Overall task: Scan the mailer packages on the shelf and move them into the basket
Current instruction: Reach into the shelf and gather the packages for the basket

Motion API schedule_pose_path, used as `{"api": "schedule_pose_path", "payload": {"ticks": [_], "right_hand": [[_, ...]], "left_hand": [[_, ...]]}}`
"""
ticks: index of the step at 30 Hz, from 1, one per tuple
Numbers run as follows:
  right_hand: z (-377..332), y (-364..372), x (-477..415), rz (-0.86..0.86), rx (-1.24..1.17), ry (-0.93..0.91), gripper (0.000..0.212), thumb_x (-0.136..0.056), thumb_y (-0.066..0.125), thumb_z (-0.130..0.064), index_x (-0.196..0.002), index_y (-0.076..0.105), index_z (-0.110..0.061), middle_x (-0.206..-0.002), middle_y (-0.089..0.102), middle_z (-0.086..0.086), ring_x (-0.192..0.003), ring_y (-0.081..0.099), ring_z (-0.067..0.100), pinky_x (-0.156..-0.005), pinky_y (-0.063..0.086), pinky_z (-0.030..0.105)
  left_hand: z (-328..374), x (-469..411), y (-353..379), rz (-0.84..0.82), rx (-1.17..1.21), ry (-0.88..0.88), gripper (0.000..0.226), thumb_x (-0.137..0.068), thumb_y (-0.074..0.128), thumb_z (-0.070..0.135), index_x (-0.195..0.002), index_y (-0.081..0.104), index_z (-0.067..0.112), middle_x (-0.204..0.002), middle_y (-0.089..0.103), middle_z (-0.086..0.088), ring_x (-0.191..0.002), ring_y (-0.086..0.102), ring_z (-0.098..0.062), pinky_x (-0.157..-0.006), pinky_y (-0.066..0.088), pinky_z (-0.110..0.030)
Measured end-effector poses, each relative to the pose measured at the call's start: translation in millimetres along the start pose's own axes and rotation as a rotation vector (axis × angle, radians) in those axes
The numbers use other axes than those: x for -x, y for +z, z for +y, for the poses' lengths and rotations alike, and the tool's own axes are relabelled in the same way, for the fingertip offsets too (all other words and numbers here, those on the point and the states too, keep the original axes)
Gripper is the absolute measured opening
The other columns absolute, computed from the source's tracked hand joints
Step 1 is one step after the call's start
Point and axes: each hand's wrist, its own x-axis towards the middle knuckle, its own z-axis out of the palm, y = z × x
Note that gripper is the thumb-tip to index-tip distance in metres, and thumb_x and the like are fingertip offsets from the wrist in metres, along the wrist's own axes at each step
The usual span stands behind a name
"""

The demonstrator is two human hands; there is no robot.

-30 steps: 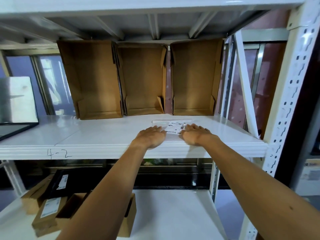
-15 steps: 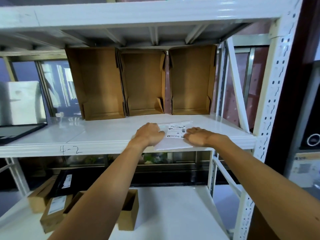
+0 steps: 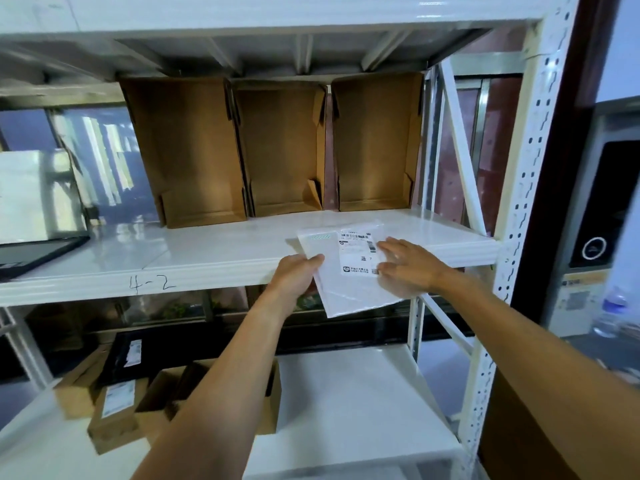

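A flat white mailer package point(image 3: 346, 289) with a printed barcode label hangs half off the front edge of the white shelf point(image 3: 214, 251) marked "4-2". My left hand point(image 3: 294, 275) grips the mailer's left edge, thumb on top and fingers under it. My right hand point(image 3: 405, 268) lies on the mailer's right side with straight, spread fingers beside the label. No basket or scanner is in view.
Three empty open cardboard boxes point(image 3: 284, 150) stand upright at the back of the shelf. A black tray point(image 3: 31, 252) sits at the far left. Small cardboard parcels point(image 3: 114, 410) lie on the lower shelf. A white perforated upright point(image 3: 523, 202) bounds the right side.
Both hands have drawn the mailer from the middle of the shelf toward me, so it now overhangs the front edge. My left hand went from resting flat to gripping its edge.
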Motion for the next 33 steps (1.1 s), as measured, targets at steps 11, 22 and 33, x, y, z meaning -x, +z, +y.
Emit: {"api": "schedule_pose_path", "payload": {"ticks": [11, 22, 33], "right_hand": [[18, 49, 24, 0.550, -0.473, 0.175, 0.034, -0.096, 0.061, -0.039, -0.122, 0.059, -0.017, -0.116, 0.063, -0.002, -0.099, 0.064, 0.017, -0.089, 0.052, 0.036], [81, 113, 58, 0.281, -0.713, 0.301, 0.017, -0.096, 0.062, -0.013, -0.104, 0.074, -0.006, -0.098, 0.073, 0.006, -0.094, 0.068, 0.027, -0.091, 0.054, 0.042], [147, 194, 110, -0.022, -0.699, 0.427, 0.013, -0.096, 0.061, -0.016, -0.092, 0.071, -0.008, -0.086, 0.069, 0.003, -0.076, 0.063, 0.014, -0.067, 0.050, 0.025]], "left_hand": [[-53, 0, 4, 0.012, 0.151, 0.130, 0.015, -0.095, 0.066, 0.015, -0.109, 0.071, 0.017, -0.102, 0.074, 0.005, -0.096, 0.069, -0.012, -0.085, 0.051, -0.024], [-128, 20, 34, 0.080, 0.006, 0.054, 0.007, -0.095, 0.065, 0.009, -0.101, 0.069, 0.010, -0.088, 0.071, 0.004, -0.067, 0.066, 0.001, -0.059, 0.050, -0.013], [-234, 37, 72, -0.011, -0.079, -0.221, 0.014, -0.091, 0.072, 0.020, -0.105, 0.071, 0.016, -0.102, 0.075, -0.001, -0.096, 0.072, -0.024, -0.090, 0.058, -0.044]]}}
